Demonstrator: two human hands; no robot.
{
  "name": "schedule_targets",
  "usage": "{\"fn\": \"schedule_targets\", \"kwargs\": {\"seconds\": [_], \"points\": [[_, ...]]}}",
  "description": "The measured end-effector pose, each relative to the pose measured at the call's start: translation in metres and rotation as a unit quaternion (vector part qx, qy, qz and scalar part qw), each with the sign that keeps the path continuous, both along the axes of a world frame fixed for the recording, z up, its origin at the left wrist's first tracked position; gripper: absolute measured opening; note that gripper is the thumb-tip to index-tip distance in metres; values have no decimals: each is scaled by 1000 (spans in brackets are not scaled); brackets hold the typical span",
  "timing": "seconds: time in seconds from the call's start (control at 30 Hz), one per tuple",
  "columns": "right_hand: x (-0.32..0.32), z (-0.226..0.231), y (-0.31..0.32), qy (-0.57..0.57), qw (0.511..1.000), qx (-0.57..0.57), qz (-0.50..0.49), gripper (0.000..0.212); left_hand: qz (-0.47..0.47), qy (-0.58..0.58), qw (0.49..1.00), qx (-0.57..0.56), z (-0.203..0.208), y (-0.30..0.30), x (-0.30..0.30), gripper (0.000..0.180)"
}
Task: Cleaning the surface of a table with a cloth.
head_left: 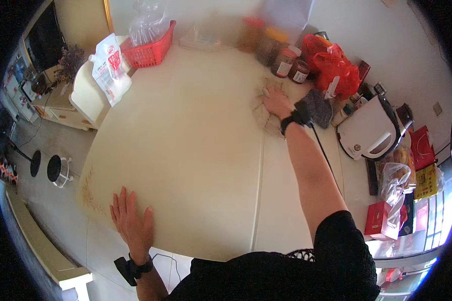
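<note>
My right hand reaches far across the cream table and presses down on a thin beige cloth, its fingers bent over it. The cloth lies spread and wrinkled under and around the hand, near the jars at the back. My left hand rests flat at the table's near left edge, fingers spread, holding nothing. Both wrists wear black bands, and a dark cord trails along my right forearm.
Behind the cloth stand several lidded jars and a red plastic bag. A white appliance with a handle and a red box line the right side. At the back left are a red basket and a white pouch.
</note>
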State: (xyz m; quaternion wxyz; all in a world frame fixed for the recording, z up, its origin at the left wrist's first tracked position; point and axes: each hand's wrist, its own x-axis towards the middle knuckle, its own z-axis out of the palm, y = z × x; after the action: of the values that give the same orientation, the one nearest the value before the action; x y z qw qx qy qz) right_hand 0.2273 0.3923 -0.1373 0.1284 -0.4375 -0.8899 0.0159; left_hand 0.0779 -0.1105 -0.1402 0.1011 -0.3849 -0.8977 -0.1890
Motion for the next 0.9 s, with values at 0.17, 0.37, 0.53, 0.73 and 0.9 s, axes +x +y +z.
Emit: {"fn": "schedule_targets", "kwargs": {"seconds": [0.17,0.37,0.53,0.73,0.9], "points": [[-29,3,-45,-36,985,-9,169,49,-18,23,999,-15,-6,-6,0,51],[36,7,-101,68,987,2,146,44,-9,30,999,-21,-12,-12,-6,52],[169,1,-101,-22,984,45,170,49,-32,14,998,-56,-5,-9,-5,52],[235,-3,-60,-7,998,-3,67,47,-143,-23,982,-122,20,6,-4,60],[211,15,-23,-107,993,42,27,45,-316,-117,926,-173,40,64,44,66]]}}
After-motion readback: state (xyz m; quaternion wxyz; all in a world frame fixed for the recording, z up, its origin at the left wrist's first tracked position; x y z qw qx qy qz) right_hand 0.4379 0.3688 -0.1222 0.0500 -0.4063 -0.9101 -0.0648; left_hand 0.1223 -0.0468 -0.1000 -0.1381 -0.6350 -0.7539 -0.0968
